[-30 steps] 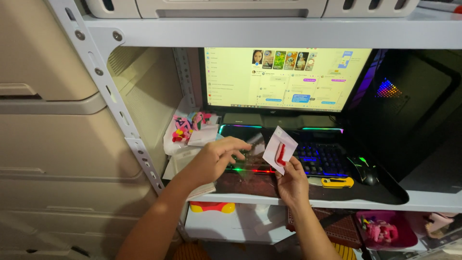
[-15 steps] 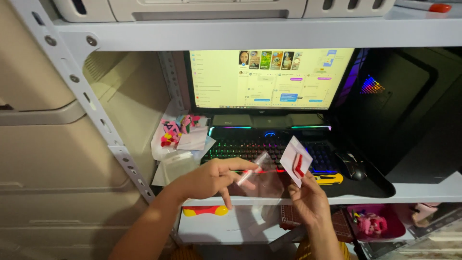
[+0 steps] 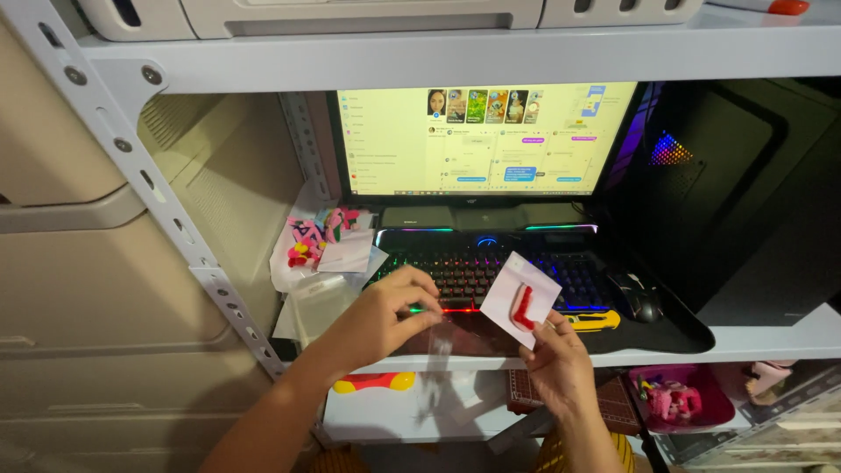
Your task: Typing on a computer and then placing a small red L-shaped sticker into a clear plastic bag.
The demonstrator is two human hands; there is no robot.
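My right hand (image 3: 561,363) pinches a small white card (image 3: 519,298) with a red piece (image 3: 523,307) stuck on it, tilted up in front of the keyboard. My left hand (image 3: 385,314) grips a clear plastic sleeve (image 3: 441,337) that hangs down over the shelf's front edge, blurred. Both hands hover just in front of a backlit keyboard (image 3: 491,267) with rainbow lights.
A lit monitor (image 3: 482,140) stands behind the keyboard, a dark computer case (image 3: 745,201) at right. A mouse (image 3: 638,296) and yellow cutter (image 3: 591,321) lie on a black mat. Pink trinkets and clear bags (image 3: 320,250) pile at left. A slotted metal upright (image 3: 158,193) frames the shelf.
My left hand left the keyboard area and took hold of the clear sleeve, pulling it down and forward. My right hand with the card shifted slightly right, then held.
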